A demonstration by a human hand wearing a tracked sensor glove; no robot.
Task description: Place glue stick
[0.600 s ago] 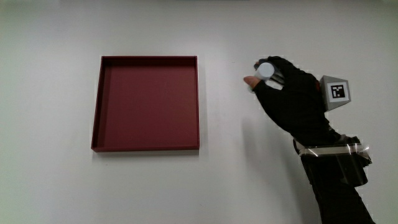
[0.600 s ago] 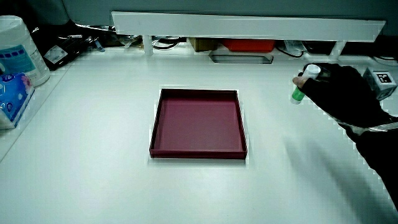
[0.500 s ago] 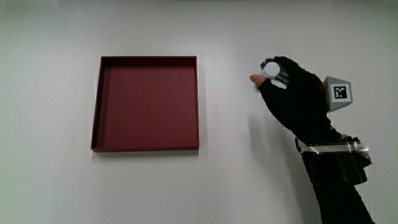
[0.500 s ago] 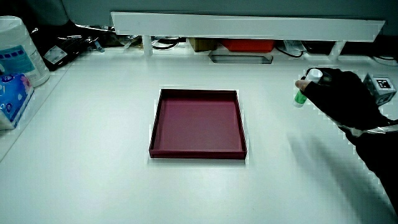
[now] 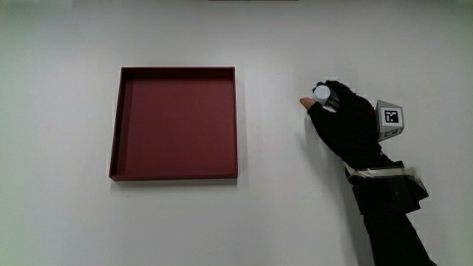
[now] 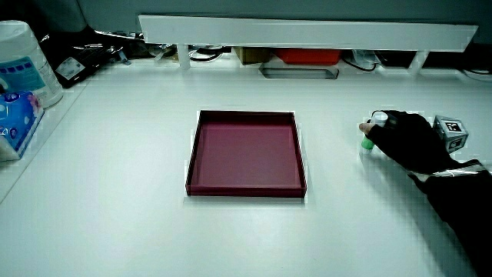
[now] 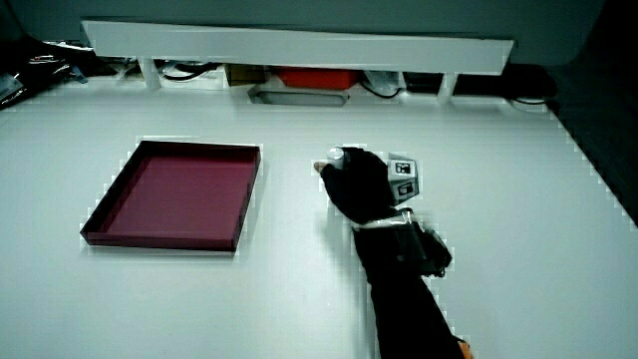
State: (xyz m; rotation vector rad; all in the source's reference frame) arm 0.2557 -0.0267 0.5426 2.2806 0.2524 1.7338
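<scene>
The glue stick (image 5: pixel 321 93) has a white cap and a green body (image 6: pixel 368 142). It stands upright on the white table beside the dark red tray (image 5: pixel 115 133), well apart from it. The gloved hand (image 5: pixel 341 118) is shut on the glue stick, with its thumb tip showing next to the cap. The hand (image 6: pixel 407 138) sits low, and the stick's green base touches or nearly touches the table. In a side view the white cap (image 7: pixel 348 153) shows just above the hand (image 7: pixel 361 183). The tray (image 6: pixel 244 152) holds nothing.
A low white partition (image 6: pixel 307 32) runs along the table's edge farthest from the person, with cables and boxes under it. A white canister (image 6: pixel 23 61) and a blue packet (image 6: pixel 15 115) stand at the table's edge beside the tray (image 7: pixel 169 191).
The hand has lowered the glue stick from above the table down to the surface and drifted slightly away from the tray. The tray has not moved.
</scene>
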